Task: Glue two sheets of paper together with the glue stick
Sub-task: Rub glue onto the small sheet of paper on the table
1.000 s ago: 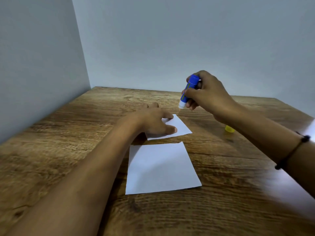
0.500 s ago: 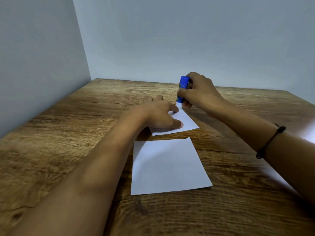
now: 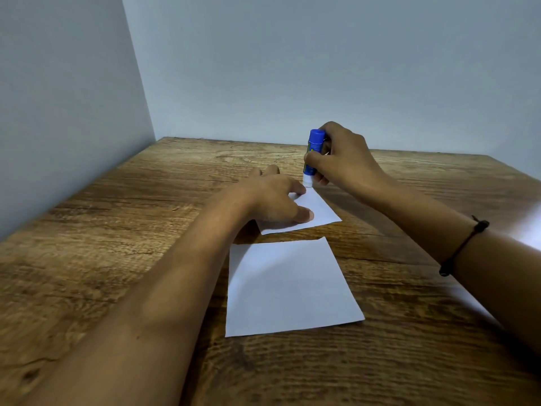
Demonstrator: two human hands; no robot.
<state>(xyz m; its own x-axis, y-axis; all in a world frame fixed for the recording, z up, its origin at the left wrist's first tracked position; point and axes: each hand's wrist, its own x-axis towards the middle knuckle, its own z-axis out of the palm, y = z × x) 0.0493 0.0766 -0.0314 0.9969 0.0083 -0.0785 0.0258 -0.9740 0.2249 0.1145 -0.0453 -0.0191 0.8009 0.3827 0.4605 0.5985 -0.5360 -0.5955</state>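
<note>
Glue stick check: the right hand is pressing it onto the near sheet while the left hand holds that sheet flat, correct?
Not quite. The head view shows the right hand pressing the glue stick onto the far sheet, not the near sheet, which lies untouched. The left hand does hold the glued sheet flat.

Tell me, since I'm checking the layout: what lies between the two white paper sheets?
Only a bare strip of wooden table separates the far white paper sheet from the near white paper sheet, as the head view shows.
</note>
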